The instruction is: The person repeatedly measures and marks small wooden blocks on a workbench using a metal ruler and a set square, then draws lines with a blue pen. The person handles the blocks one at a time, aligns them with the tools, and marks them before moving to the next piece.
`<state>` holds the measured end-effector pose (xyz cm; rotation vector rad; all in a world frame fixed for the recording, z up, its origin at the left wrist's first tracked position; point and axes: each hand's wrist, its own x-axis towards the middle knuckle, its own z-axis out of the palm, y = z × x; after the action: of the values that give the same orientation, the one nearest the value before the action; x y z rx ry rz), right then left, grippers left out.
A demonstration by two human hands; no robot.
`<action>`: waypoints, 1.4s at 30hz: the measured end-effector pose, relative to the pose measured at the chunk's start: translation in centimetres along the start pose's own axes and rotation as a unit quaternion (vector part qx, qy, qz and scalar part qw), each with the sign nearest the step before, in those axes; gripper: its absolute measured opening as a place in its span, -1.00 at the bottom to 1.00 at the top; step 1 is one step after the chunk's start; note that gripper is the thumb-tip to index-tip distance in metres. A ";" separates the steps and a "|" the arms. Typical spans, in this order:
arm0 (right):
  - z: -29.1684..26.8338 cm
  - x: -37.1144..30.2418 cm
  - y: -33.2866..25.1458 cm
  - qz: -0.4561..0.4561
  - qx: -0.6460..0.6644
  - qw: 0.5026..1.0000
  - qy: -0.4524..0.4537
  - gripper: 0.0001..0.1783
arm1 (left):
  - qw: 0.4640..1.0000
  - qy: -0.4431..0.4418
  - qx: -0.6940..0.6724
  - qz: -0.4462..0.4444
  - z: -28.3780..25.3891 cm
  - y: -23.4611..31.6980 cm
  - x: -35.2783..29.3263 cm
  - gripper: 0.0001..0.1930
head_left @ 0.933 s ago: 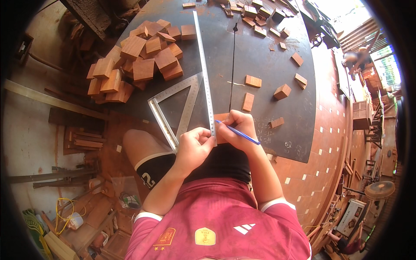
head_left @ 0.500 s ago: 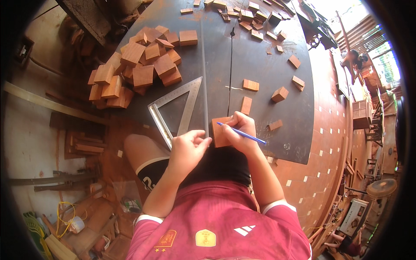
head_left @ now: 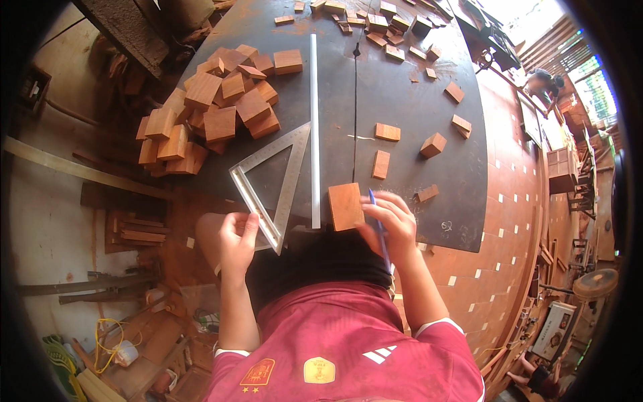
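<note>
A metal try square of triangular shape (head_left: 293, 157) lies on the dark table, its thick edge toward me. My left hand (head_left: 236, 240) is closed at that thick edge, thumb against it and the other fingers curled beneath. Before me, at the table's near edge, lies a flat reddish-brown wood block (head_left: 345, 206). My right hand (head_left: 394, 224) is at the block's right side, its lower fingertips touching or very close to it. It holds a blue pen (head_left: 381, 231) between the fingers, tip up and away from the block's face.
Wood blocks are heaped (head_left: 220, 122) at the far left. Smaller offcuts (head_left: 387, 132) lie scattered to the right and along the far side. A bright straight strip (head_left: 315, 134) runs along the dark table top (head_left: 335, 87). Other people are in the background at right.
My left hand has moved left from beside the block to the try square's edge. My right hand has drawn the pen off the block's face to the right. The strip looks brighter.
</note>
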<state>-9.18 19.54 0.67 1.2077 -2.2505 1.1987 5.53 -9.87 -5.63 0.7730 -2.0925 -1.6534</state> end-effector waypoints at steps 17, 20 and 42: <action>1.7 1.2 -1.7 0.189 -0.078 0.979 -0.012 -0.15 | 0.924 -0.178 -0.305 -0.145 0.5 3.9 -3.1 -0.75; 1.0 1.3 -1.9 0.231 -0.020 0.972 -0.027 -0.21 | 0.918 -0.195 -0.312 -0.147 1.7 4.4 -4.0 -0.75; -1.1 3.4 0.6 0.297 0.274 0.911 -0.078 -0.76 | 0.947 -0.199 -0.206 -0.143 6.9 6.8 -5.7 -0.79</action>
<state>-11.76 18.78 3.09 0.7954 -2.5916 2.1429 4.60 0.09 -0.44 0.6670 -1.8213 -2.4788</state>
